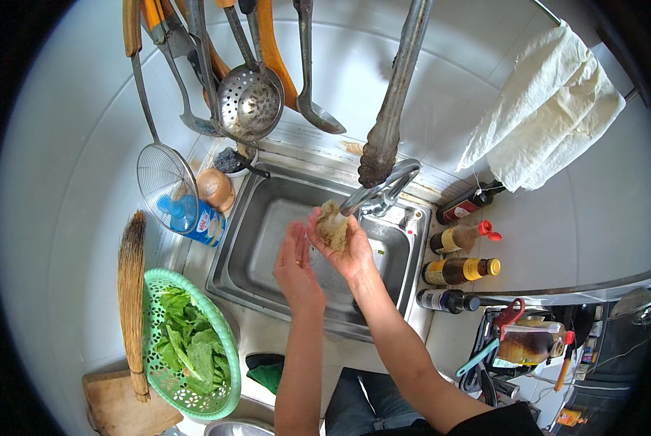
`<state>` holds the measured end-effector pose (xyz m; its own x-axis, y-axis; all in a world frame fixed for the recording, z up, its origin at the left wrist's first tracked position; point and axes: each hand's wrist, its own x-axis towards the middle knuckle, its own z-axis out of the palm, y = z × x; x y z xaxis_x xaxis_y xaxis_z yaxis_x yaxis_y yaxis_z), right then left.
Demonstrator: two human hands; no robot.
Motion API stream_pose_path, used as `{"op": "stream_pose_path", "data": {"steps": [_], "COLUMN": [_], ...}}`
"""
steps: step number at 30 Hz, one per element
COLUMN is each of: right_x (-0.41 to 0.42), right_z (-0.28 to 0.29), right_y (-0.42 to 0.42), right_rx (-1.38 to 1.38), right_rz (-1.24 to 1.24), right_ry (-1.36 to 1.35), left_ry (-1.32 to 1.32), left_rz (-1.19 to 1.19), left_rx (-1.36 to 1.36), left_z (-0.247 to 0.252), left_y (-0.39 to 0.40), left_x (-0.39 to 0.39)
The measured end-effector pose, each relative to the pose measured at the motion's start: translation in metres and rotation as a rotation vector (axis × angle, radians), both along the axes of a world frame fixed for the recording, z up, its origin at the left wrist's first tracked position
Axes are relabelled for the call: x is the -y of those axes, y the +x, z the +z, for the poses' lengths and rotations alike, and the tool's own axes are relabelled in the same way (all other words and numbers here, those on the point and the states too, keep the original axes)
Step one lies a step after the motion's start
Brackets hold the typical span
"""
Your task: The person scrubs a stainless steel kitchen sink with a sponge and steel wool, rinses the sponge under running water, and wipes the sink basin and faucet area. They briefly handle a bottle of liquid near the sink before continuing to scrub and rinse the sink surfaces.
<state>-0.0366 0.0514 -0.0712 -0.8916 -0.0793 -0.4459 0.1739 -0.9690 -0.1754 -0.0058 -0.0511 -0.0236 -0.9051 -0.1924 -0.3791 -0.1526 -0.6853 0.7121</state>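
My right hand (356, 253) holds a tan, rough-textured scrubbing pad (332, 231), perhaps loofah, on its upturned palm and fingers. The pad is right under the spout of a chrome faucet (382, 193), where a short stream of water seems to land on it. Just to the left, my left hand (299, 270) is raised with fingers extended, a little blurred, and nothing shows in its grip. Both hands are above a stainless steel sink (254, 240). A small green scrap (380, 252) lies in the basin on the right.
Metal tongs (388, 109) hang close above the faucet. A skimmer (250, 101), a wire strainer (167, 185) and other utensils hang at upper left. Leafy greens (194, 343) fill a green plastic basket (230, 349) beside a straw brush (133, 305). Several sauce bottles (461, 271) line the right side.
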Motion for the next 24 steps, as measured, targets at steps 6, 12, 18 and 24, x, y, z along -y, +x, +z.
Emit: {"op": "stream_pose_path", "data": {"steps": [6,12,18,24], "right_x": [-0.046,-0.137,-0.118,-0.109], "right_z": [-0.009,-0.056,-0.05,-0.079], "right_y": [0.003,-0.011,-0.007,-0.007], "right_rx": [-0.04,0.26,0.087,-0.07], "right_rz": [-0.024,-0.251,-0.247,-0.333], "right_ry": [-0.087,1.924,2.256,2.532], "left_ry": [0.001,0.066,0.067,0.095], "left_rz": [0.018,-0.052,-0.053,-0.075], "left_rx": [0.125,0.206,0.235,0.273], "left_z": [-0.022,-0.032,-0.039,-0.038], "left_y": [0.014,0.022,0.028,0.031], "left_x": [0.021,0.012,0.018,0.018]}}
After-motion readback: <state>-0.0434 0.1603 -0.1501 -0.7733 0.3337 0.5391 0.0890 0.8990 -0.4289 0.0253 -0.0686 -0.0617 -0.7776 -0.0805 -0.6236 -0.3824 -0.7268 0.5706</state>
